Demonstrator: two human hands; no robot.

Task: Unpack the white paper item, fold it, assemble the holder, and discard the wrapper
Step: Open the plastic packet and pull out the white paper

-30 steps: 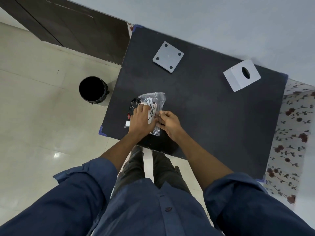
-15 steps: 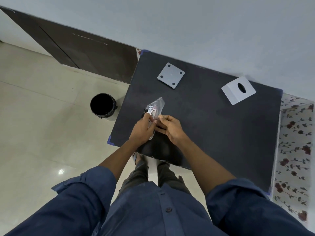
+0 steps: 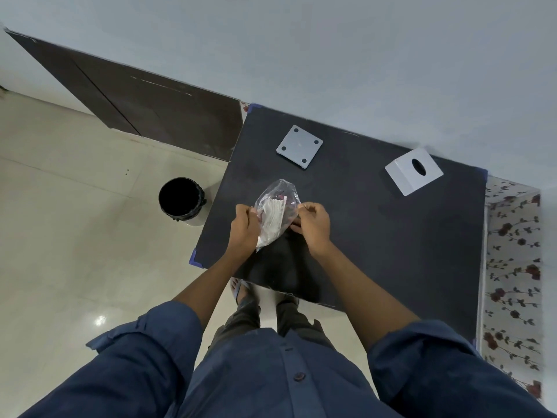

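A clear plastic wrapper [image 3: 278, 196] is held above the near left part of the black table [image 3: 391, 236]. Inside it shows a stack of white paper [image 3: 273, 217]. My left hand [image 3: 244, 226] pinches the wrapper's left edge and my right hand [image 3: 313, 224] pinches its right edge, so the opening gapes between them. A flat grey square plate with four dark dots [image 3: 299, 146] lies at the table's far side. The white holder cover with an oval slot [image 3: 413, 171] lies at the far right.
A black round bin [image 3: 180, 198] stands on the tiled floor left of the table. A dark door panel [image 3: 144, 107] is behind it. A floral cloth [image 3: 512, 251] hangs along the table's right side. My feet are under the near edge.
The wrapper was lifted off the table and turned upright. My hands moved apart, pulling its opening wide so the white paper shows. The camera tilted up.
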